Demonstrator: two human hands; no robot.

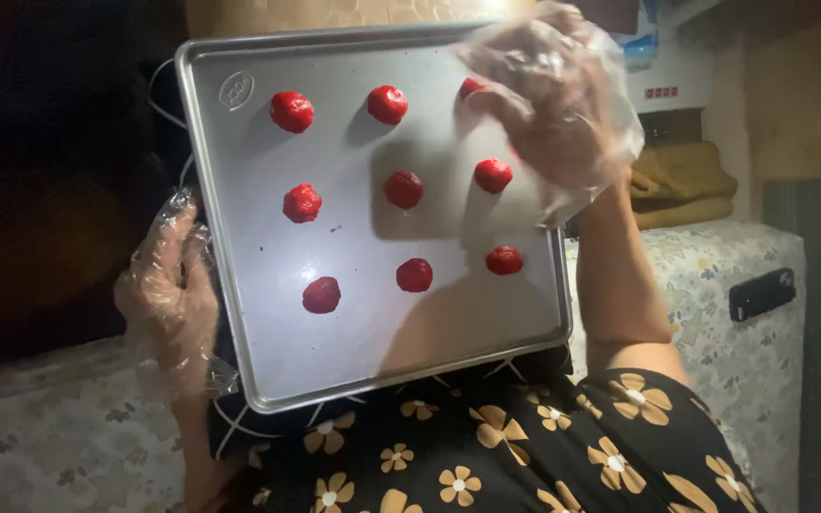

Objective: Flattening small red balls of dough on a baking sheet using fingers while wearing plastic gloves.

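Holding a rectangular metal baking tray (353, 332) on the lap, a person in a dark dress with tan flowers looks down at it. Both hands wear loose clear plastic gloves. The left hand (168, 294) is clenched on the tray's left edge, fingers curled round the rim. The right hand (548, 104) hovers over the far right corner of the tray, fingers bent downward and loosely spread; whether this grip is pinching anything cannot be told through the crinkled glove. Nine small red balls (403, 188) sit on the tray in three rows of three, well apart from one another. The ball at the far right (472, 87) is partly hidden beneath the right hand's fingers. A few red crumbs lie between the balls. To the right, a surface under a floral cover (715, 285) carries a small black device (762, 293), with folded mustard-yellow cloth (681, 185) farther back.
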